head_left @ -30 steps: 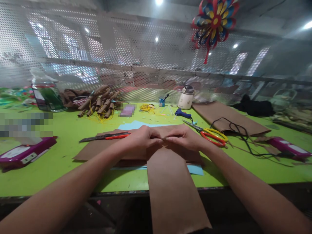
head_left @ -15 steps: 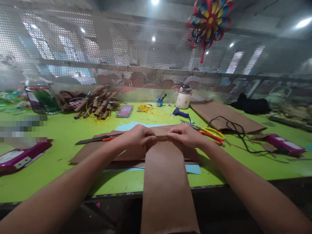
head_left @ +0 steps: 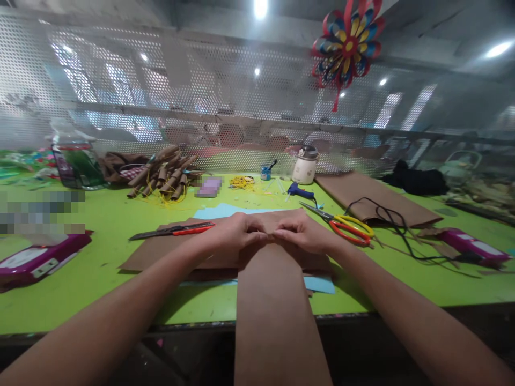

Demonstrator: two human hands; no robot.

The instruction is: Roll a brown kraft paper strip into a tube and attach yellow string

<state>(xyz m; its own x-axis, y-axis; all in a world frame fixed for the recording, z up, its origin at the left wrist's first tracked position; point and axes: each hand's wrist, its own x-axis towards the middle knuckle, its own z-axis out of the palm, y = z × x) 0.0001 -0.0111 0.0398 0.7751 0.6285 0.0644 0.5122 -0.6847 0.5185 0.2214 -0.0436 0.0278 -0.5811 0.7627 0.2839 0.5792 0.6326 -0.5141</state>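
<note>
**Pinched at the far end, left flat along the rest**

Held the far end of the brown paper strip [head_left: 276,316] in a double grip, thumb and fingers of left hand [head_left: 236,236] and right hand [head_left: 308,234] closed on it, nearly tip to tip. Judged that end as just turned over, with most of the fold hidden behind the fingers. Judged the long remainder as not yet worked: found no roll along it, only flat paper running past the near edge of the bench [head_left: 193,308].

Noted brown sheets [head_left: 151,251] beneath the strip's far part, touching or not impossible to tell, with pale blue sheets [head_left: 321,284] under those. Saw a utility knife [head_left: 177,230] left of the strip, scissors [head_left: 333,219] to its right. Farther out, spotted a glue gun [head_left: 301,191] beyond the strip to the right, and brown paper rolls [head_left: 167,174] beyond it to the left, seemingly further along.
</note>
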